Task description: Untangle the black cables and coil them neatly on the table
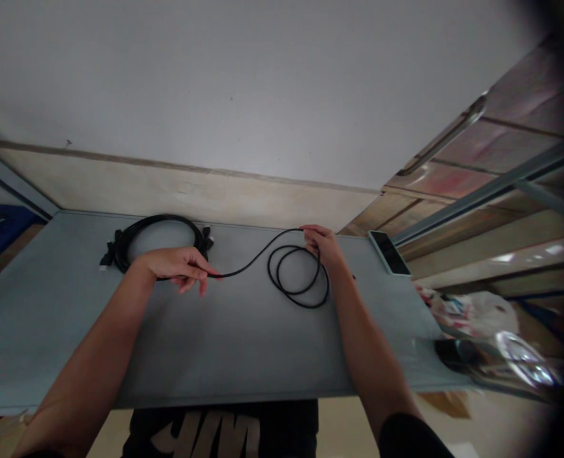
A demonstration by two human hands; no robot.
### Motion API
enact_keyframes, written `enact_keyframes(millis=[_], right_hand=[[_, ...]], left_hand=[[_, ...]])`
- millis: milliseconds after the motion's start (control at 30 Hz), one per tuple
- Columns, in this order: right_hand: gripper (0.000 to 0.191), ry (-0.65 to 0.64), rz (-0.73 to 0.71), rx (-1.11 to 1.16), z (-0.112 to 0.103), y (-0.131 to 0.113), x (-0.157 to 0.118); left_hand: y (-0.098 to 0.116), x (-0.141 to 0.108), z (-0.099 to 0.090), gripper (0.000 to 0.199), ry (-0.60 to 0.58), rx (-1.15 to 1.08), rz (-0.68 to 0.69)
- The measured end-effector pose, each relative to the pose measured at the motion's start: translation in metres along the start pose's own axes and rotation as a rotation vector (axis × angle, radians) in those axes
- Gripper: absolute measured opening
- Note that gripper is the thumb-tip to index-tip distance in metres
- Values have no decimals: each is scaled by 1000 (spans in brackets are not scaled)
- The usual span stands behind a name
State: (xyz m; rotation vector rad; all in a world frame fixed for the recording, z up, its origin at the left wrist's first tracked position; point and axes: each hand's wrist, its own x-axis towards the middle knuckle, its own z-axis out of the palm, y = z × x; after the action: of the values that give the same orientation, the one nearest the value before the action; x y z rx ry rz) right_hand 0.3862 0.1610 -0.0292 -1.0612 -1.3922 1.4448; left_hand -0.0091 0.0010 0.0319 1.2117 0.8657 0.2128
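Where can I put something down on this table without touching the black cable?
The biggest bare patch of the grey table lies between the left forearm and right forearm. Another lies between the right hand and the phone. It's crowded around the coiled black cable and its loose loops.

Illegible lettering (205,436) on black shirt (286,432)

Under my fingers (313,238), the cable (253,257) has a matt black plastic sheath; the surface (244,343) looks smooth and dull, and the phone (389,252) has glossy glass.
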Motion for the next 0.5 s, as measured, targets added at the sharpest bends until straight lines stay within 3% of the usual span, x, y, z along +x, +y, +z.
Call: enact_keyframes(millis=[100,200,400,500], right_hand=[[27,72,-32,0,13,2,1],[30,73,-33,22,23,3,0],[28,-44,44,79,32,-6,-6],[24,-92,78,166,32,-10,-9]], left_hand=[[3,24,20,43,-171,1,11],[-1,42,31,45,-207,-20,0],[-22,65,29,65,76,-168,-6],[-27,71,29,71,145,-320,48]])
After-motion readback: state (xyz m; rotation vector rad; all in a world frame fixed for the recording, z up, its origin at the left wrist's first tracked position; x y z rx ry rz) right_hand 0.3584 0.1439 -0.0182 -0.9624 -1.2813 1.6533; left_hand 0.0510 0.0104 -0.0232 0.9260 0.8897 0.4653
